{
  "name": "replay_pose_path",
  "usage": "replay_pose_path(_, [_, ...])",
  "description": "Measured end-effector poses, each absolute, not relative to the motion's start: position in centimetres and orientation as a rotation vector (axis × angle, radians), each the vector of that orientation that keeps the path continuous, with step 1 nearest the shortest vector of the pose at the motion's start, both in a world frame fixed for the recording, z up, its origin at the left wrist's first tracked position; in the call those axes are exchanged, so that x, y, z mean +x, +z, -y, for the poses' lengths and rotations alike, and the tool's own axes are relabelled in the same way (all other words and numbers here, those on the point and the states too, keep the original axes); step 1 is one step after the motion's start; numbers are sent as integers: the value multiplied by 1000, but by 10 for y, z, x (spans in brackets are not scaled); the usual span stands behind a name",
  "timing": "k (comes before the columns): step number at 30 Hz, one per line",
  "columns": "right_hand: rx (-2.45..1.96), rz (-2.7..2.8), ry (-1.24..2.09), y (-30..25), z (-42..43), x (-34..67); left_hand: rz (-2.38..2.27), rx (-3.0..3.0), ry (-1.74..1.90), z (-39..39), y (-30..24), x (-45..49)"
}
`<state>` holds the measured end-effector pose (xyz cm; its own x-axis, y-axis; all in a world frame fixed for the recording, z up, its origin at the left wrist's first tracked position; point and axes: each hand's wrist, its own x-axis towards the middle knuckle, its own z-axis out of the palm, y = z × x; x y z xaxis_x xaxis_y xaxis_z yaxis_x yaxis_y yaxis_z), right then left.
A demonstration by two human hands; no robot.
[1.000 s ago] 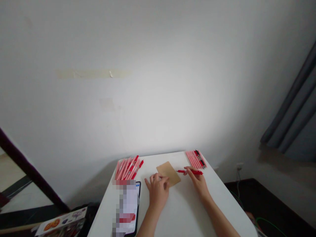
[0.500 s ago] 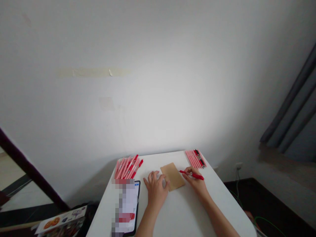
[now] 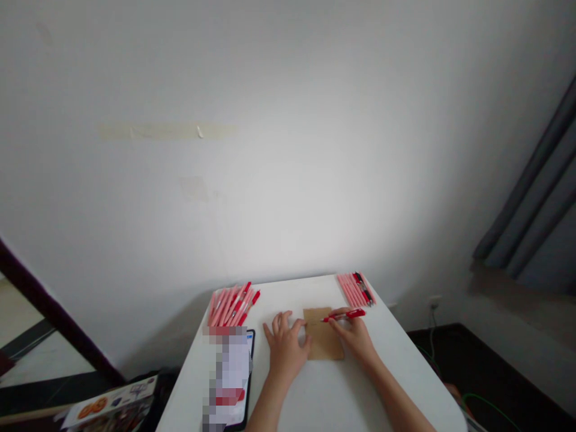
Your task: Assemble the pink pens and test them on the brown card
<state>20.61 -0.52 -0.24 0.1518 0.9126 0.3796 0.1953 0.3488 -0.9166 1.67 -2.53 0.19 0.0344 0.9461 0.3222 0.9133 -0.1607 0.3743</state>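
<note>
A small brown card (image 3: 324, 342) lies on the white table (image 3: 315, 396) between my hands. My left hand (image 3: 287, 347) rests flat beside it, fingers spread, thumb touching its left edge. My right hand (image 3: 354, 333) is closed on a red pen (image 3: 344, 315), whose tip points left over the card's upper part.
A fan of pink and red pens (image 3: 233, 305) lies at the table's back left. A neat row of pink pens (image 3: 356, 289) with a dark one sits at the back right. A phone (image 3: 230, 379) lies at the left. A printed box (image 3: 110, 408) sits on the floor.
The brown card has turned upright and shifted right and nearer to me. My right hand has brought the red pen over the card. My left hand stayed at its left edge.
</note>
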Motion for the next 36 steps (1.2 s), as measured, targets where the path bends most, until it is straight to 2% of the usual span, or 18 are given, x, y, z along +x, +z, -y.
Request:
replay_pose_path(18, [-1147,1429,639,-7,7,204,-2009,2200,881,22,-3,17])
replay_pose_path(36, [-1159,1505,582,-12,5,200,-1994,2163,727,24,3,16])
